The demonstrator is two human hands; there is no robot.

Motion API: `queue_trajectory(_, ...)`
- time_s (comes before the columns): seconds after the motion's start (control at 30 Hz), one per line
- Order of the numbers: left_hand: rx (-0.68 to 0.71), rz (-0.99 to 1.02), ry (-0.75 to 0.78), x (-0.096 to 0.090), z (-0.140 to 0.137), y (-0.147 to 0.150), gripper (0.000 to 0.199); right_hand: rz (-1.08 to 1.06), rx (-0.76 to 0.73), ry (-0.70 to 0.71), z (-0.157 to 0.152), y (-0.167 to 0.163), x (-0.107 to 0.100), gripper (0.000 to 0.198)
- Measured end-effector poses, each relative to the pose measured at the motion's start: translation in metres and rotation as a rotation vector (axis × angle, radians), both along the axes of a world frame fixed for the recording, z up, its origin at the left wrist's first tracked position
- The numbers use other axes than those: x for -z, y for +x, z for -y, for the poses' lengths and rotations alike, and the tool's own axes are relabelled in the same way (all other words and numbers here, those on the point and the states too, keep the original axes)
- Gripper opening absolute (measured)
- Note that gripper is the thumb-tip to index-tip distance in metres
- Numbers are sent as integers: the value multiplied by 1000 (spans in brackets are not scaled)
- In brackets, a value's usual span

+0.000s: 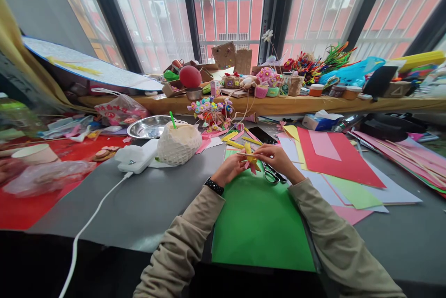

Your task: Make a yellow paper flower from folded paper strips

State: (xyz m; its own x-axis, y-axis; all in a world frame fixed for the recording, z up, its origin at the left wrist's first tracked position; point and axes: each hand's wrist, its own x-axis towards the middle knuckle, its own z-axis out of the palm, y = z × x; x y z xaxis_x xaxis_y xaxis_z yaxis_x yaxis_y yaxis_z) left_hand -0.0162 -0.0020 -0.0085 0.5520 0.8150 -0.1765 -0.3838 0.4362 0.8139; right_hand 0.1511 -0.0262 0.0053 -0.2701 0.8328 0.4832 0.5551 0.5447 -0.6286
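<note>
Over a green sheet of paper (pixel 261 223), a small yellow and pink paper flower (pixel 253 162) is held up between both hands. My left hand (pixel 228 169), with a dark dotted band at the wrist, is closed with its fingertips on the flower's left side. From the right, my right hand (pixel 277 158) pinches the flower near its top, beside a thin pale stick (pixel 245 154). Fingers partly cover where stick and paper meet. Just below the right hand lie scissors (pixel 272 175) with dark handles. Yellow paper strips (pixel 230 136) and a phone (pixel 263 135) are behind the hands.
At the right are stacked coloured papers, topped by a red sheet (pixel 341 158). A netted coconut (pixel 179 144) with a green straw, a white power adapter (pixel 139 156) with its cable, and a metal plate (pixel 149 127) stand left. Crafts crowd the windowsill (pixel 289 106).
</note>
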Motion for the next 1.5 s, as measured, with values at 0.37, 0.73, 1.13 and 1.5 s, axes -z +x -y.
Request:
queue_trajectory(0.37,-22,-41,52,-6,6,-3,50,-23,94,28,-1,-1,5,25)
queue_trajectory(0.73,-152,-174,154,3,6,0,25,6,108,70,-4,-6,13,21)
queue_trajectory(1.13,-242,-209,195,6,7,-1,33,39,150,122,-1,-14,17,19)
queue_trajectory(1.5,-322,-266,340,15,-1,1,30,-38,139,22,-2,-17,18,20)
